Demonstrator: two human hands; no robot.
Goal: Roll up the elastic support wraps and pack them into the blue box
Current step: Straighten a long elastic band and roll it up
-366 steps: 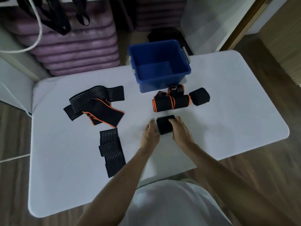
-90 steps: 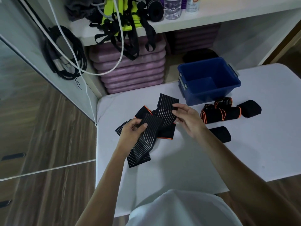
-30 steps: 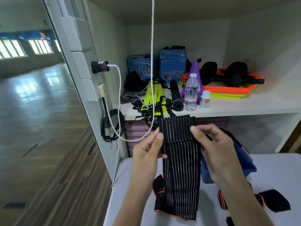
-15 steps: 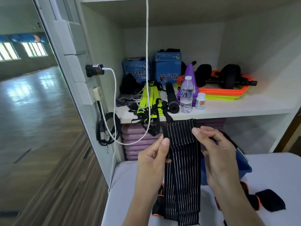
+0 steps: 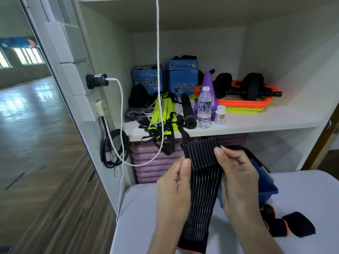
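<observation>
I hold a long black elastic wrap with thin white stripes (image 5: 202, 187) upright in front of me. My left hand (image 5: 174, 186) pinches its left edge near the top, and my right hand (image 5: 236, 180) grips the right edge. The wrap's top end is folded over. Its lower end hangs down to the white table (image 5: 139, 213), over an orange-trimmed piece. The blue box (image 5: 266, 186) sits behind my right hand, mostly hidden. Rolled wraps lie at the right: an orange-trimmed one (image 5: 275, 226) and a plain black one (image 5: 299, 224).
A shelf (image 5: 238, 123) behind the table holds blue cartons, a water bottle (image 5: 204, 107), a pill jar, yellow straps and an ab wheel on orange rings. Purple mats (image 5: 150, 162) are stacked under it. A white cable (image 5: 119, 125) hangs at the left.
Both hands lifted the striped wrap off the table and hold it upright. In the last second the hands lowered a little and the top end has folded over.
</observation>
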